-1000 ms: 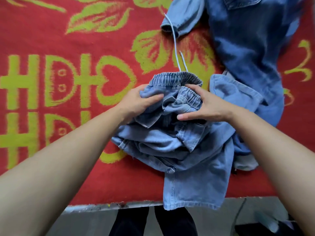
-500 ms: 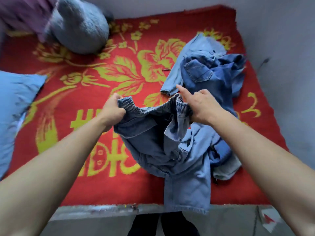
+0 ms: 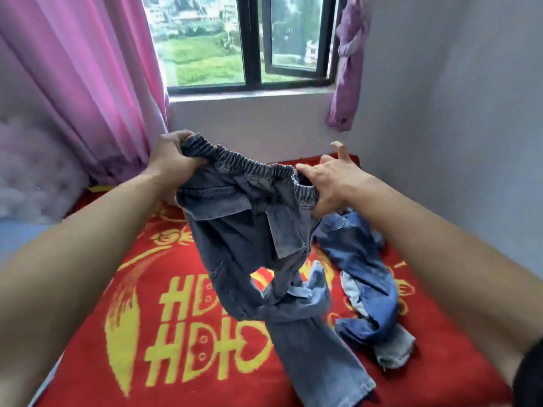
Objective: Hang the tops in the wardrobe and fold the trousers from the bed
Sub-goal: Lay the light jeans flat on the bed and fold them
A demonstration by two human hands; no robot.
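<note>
Head — trousers (image 3: 235, 230) — left hand (image 3: 173, 160), right hand (image 3: 332, 180)

Hands: two, the left hand (image 3: 173, 160) and the right hand (image 3: 332, 183). Raised trousers (image 3: 244, 230): one pair. On the bed (image 3: 188, 377): one denim heap (image 3: 364, 274); its garments cannot be counted. Curtains: two, one pink curtain (image 3: 88, 83) and one purple curtain (image 3: 348, 63). One window (image 3: 252, 42).
</note>
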